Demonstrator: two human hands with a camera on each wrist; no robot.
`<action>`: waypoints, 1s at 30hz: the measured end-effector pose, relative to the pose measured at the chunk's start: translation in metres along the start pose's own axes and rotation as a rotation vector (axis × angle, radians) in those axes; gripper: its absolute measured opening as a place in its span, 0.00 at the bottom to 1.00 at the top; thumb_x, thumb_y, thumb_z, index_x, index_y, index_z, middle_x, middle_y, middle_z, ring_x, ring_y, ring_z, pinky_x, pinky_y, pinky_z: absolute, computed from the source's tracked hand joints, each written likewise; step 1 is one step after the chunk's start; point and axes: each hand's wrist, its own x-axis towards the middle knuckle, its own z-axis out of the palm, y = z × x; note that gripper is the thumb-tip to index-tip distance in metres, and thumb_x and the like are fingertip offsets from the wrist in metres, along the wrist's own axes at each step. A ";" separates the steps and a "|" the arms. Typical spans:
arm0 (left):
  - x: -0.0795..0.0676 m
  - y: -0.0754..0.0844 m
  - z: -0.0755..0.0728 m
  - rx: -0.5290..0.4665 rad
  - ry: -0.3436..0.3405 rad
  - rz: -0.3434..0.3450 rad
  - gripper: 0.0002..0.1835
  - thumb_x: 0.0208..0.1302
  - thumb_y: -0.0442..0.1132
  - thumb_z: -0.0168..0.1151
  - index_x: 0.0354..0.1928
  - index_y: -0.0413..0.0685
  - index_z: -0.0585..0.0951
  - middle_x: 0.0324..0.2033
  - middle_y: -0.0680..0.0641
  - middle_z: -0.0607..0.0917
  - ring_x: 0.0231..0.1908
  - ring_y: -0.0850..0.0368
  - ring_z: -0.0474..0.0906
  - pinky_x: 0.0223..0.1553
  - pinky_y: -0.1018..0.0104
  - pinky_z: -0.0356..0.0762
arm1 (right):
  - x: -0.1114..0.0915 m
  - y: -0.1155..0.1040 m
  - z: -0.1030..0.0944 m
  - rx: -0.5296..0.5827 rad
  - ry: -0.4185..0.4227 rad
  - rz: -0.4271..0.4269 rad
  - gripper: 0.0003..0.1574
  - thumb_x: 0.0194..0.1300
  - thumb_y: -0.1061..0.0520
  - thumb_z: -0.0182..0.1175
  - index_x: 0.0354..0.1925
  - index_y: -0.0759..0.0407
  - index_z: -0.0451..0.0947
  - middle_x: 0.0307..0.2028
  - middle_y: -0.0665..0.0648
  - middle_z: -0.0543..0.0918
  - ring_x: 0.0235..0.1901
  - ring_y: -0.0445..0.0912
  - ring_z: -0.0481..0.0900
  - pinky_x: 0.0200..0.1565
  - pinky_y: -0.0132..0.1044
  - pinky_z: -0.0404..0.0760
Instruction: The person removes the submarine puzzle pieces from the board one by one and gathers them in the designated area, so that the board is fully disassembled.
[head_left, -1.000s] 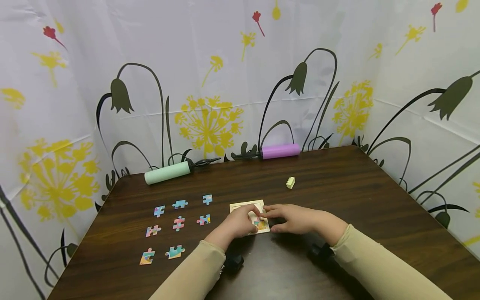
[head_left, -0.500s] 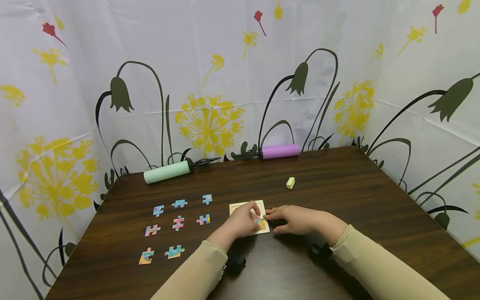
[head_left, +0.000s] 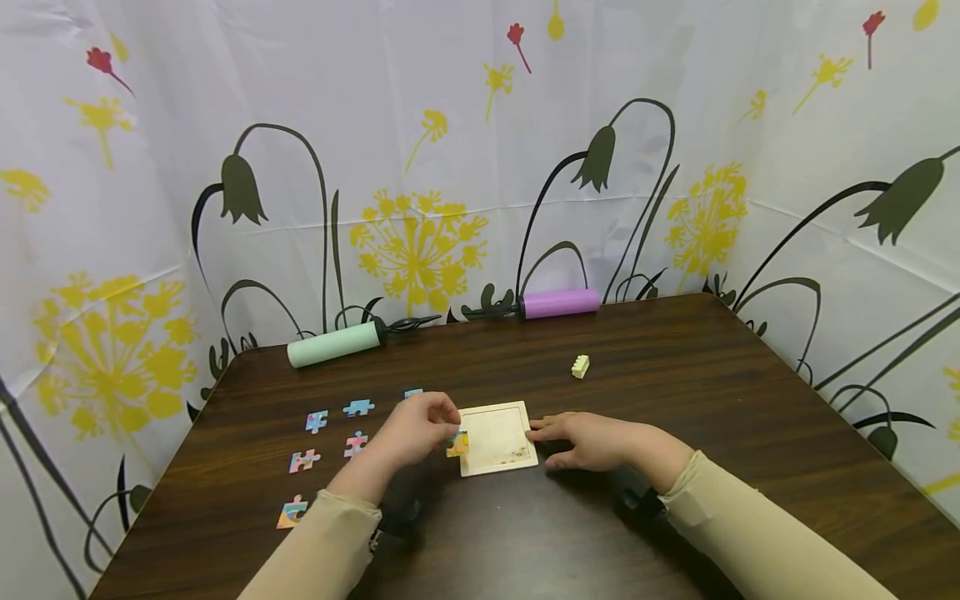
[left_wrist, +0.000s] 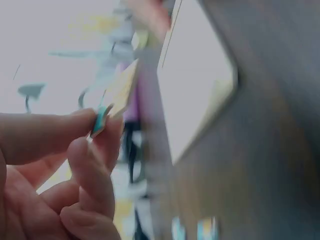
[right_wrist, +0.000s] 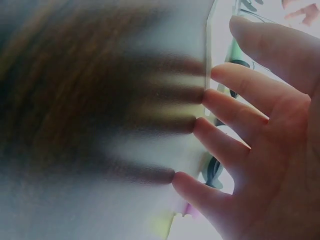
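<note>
My left hand (head_left: 414, 429) pinches a jigsaw piece (head_left: 457, 444) between thumb and fingers, just over the left rim of a shallow wooden puzzle tray (head_left: 495, 435). The piece is orange-yellow with some teal; in the left wrist view the same jigsaw piece (left_wrist: 122, 90) is seen tilted, nearly edge-on. The tray's pale bottom lies bare. With fingers spread and fairly straight, my right hand (head_left: 592, 442) rests at the tray's right edge. In the right wrist view, fingertips (right_wrist: 216, 72) touch or nearly touch that edge and the table.
Several loose jigsaw pieces (head_left: 359, 407) lie to the left, some hidden behind the left hand and arm. A pale yellow toy brick (head_left: 581, 367) sits behind the tray. Along the back edge lie a mint-green cylinder (head_left: 334, 345) and a purple cylinder (head_left: 561, 303), with black ends.
My left hand has lifted the jigsaw piece out of the tray and moved left with it. My right hand has drawn back slightly from inside the tray to its right edge.
</note>
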 end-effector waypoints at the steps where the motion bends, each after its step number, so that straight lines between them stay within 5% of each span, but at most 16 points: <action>1: -0.005 -0.004 -0.008 0.006 0.002 -0.014 0.02 0.63 0.30 0.65 0.35 0.42 0.81 0.23 0.47 0.81 0.20 0.54 0.73 0.23 0.61 0.71 | 0.000 0.000 0.000 -0.001 0.000 -0.002 0.33 0.70 0.51 0.61 0.70 0.56 0.68 0.71 0.58 0.64 0.70 0.55 0.60 0.66 0.52 0.60; 5: -0.022 -0.024 -0.034 0.032 -0.004 -0.053 0.03 0.62 0.30 0.65 0.35 0.42 0.80 0.23 0.48 0.80 0.22 0.53 0.73 0.25 0.61 0.71 | 0.000 0.000 0.000 -0.004 0.003 -0.011 0.33 0.70 0.51 0.61 0.70 0.56 0.68 0.71 0.58 0.64 0.70 0.56 0.60 0.66 0.52 0.60; 9: -0.036 -0.039 -0.043 0.026 -0.046 -0.064 0.04 0.60 0.28 0.66 0.34 0.42 0.81 0.22 0.48 0.79 0.22 0.53 0.72 0.25 0.60 0.71 | 0.000 0.001 0.000 -0.007 0.006 -0.009 0.33 0.71 0.50 0.60 0.70 0.56 0.68 0.71 0.58 0.64 0.70 0.56 0.60 0.66 0.53 0.60; 21: -0.043 -0.057 -0.028 -0.051 -0.130 -0.014 0.05 0.58 0.23 0.65 0.30 0.39 0.79 0.21 0.49 0.79 0.19 0.56 0.71 0.22 0.61 0.72 | 0.000 0.005 0.003 -0.004 0.012 -0.003 0.33 0.70 0.50 0.60 0.70 0.55 0.68 0.72 0.56 0.64 0.70 0.55 0.60 0.66 0.52 0.59; 30: -0.044 -0.047 -0.027 0.010 -0.051 -0.087 0.04 0.60 0.28 0.66 0.36 0.41 0.81 0.24 0.47 0.81 0.22 0.53 0.74 0.24 0.60 0.72 | 0.000 0.004 0.002 -0.002 0.017 -0.023 0.33 0.70 0.50 0.61 0.70 0.55 0.68 0.71 0.58 0.65 0.69 0.56 0.61 0.66 0.54 0.60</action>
